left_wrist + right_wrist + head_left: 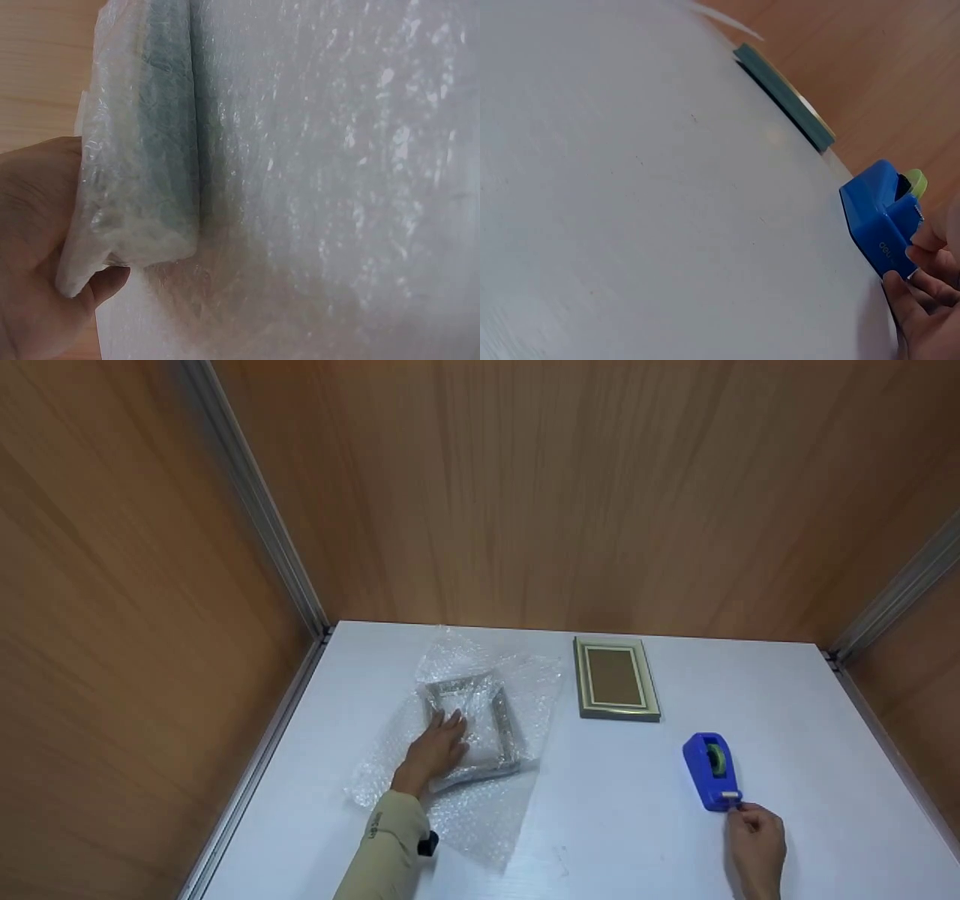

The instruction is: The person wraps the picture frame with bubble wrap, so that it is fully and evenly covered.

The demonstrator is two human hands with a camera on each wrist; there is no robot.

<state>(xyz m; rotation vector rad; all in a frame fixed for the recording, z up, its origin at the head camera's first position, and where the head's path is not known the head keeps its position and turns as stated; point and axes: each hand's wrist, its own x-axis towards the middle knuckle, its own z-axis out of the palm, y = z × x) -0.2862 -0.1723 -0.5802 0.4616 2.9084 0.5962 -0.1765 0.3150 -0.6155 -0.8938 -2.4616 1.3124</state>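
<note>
A picture frame [504,720] lies wrapped in bubble wrap [480,817], whose loose sheets spread around it on the white table. My left hand [438,746] rests on top of this bundle with its fingers extended. In the left wrist view the left hand [37,247] is against the wrapped edge, its fingers partly hidden by the wrap. Over on the right stands a blue tape dispenser [703,780] with a greenish roll. At its cutter end my right hand [757,844] pinches the tape end [733,804] between thumb and index finger.
A second picture frame [615,679], gold-edged with a brown centre, lies unwrapped toward the back of the table [600,810]. Wooden panels [525,495] enclose the table at the back and sides, with metal rails [259,502] at the corners.
</note>
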